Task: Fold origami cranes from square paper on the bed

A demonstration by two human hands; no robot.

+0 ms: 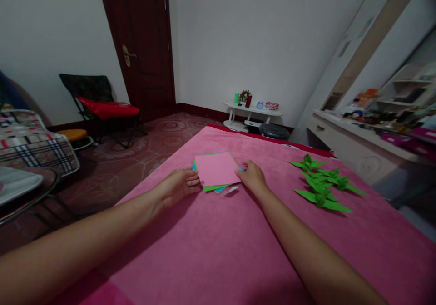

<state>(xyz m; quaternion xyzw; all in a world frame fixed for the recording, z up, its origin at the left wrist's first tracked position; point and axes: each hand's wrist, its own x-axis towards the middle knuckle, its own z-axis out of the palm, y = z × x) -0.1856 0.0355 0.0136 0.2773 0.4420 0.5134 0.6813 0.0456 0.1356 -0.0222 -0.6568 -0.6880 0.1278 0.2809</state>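
A stack of square paper sheets [217, 169] lies on the pink bedcover, with a pink sheet on top and green and blue edges sticking out below, turned askew. At its left edge is my left hand [180, 184], fingers curled together against the sheets. My right hand [252, 176] grips the right side of the stack, its thumb near the pink sheet's corner. A small whitish scrap [232, 190] sits just below the stack's near edge. Several folded green paper cranes [320, 182] stand in a cluster to the right of my right hand.
The pink bedcover [204, 250] spreads under everything. Beyond it stand a low white table [254, 109] with small items and a dark round stool [274, 131]. To the right is a cluttered dresser [354, 137]; to the left, a folding chair [105, 98] with red cloth.
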